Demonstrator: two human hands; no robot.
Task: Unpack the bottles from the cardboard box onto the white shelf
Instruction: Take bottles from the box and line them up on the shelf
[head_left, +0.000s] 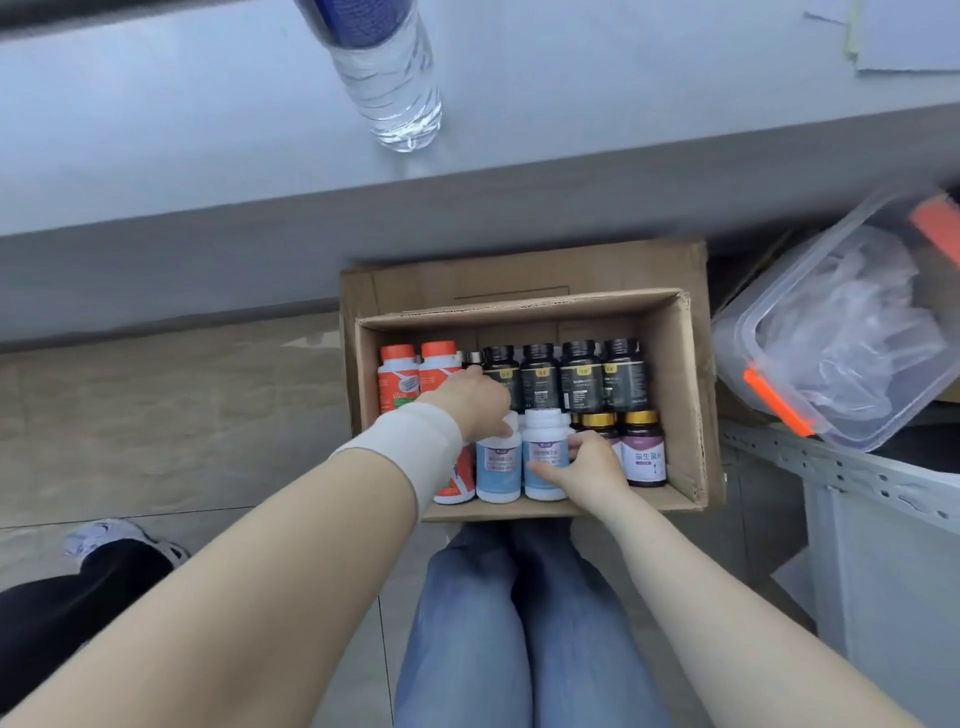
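Note:
An open cardboard box (680, 395) stands on the floor below the white shelf (156, 130), packed with upright bottles. Several black bottles (582, 384) fill the back row beside two orange-capped ones (397, 379). Gold-capped brown bottles (643, 452) stand front right. My left hand (475, 402) reaches in and grips the top of a white bottle with a blue label (497, 470). My right hand (589, 467) curls round the neighbouring white blue-labelled bottle (543, 457).
A clear water bottle (387, 78) stands on the shelf surface above the box. A clear plastic bin with orange latches (841, 332) sits on a metal rack at the right. Another person's shoe (111, 538) and dark trouser leg are at the left. My knees are below the box.

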